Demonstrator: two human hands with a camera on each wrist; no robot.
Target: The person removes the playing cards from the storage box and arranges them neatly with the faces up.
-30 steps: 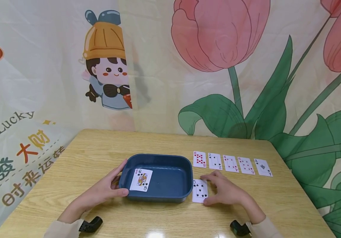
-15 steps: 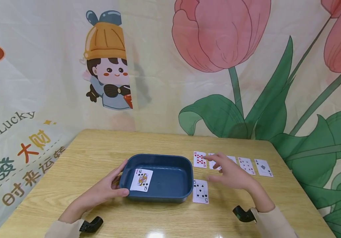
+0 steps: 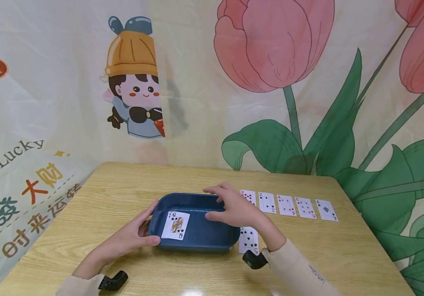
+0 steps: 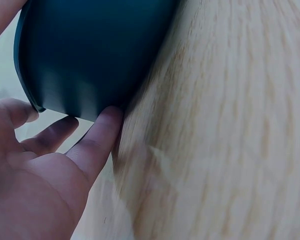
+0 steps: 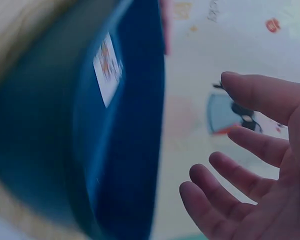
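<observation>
On the wooden table, a dark blue rectangular tray (image 3: 193,249) holds playing cards at its left, a queen of spades (image 3: 176,226) on top. My left hand (image 3: 130,235) holds the tray's left end, thumb at the front corner, fingers along the outside; the left wrist view shows fingertips against the tray wall (image 4: 90,55). My right hand (image 3: 234,209) is over the tray's right end, fingers spread and nothing in them; the right wrist view shows this hand (image 5: 255,175) apart from the wall. A five of spades (image 3: 248,238) lies right of the tray, partly covered by my right arm.
Behind on the right, several face-up cards form a row: a ten of hearts (image 3: 249,195) partly hidden by my hand, a black two (image 3: 267,202), a red four (image 3: 286,204), a red six (image 3: 305,207) and an ace (image 3: 327,210). A printed cloth (image 3: 193,102) hangs behind the table.
My right hand has lifted off the five of spades, passed in front of the card row and swung left over the tray. The left hand, tray and cards stay in place.
</observation>
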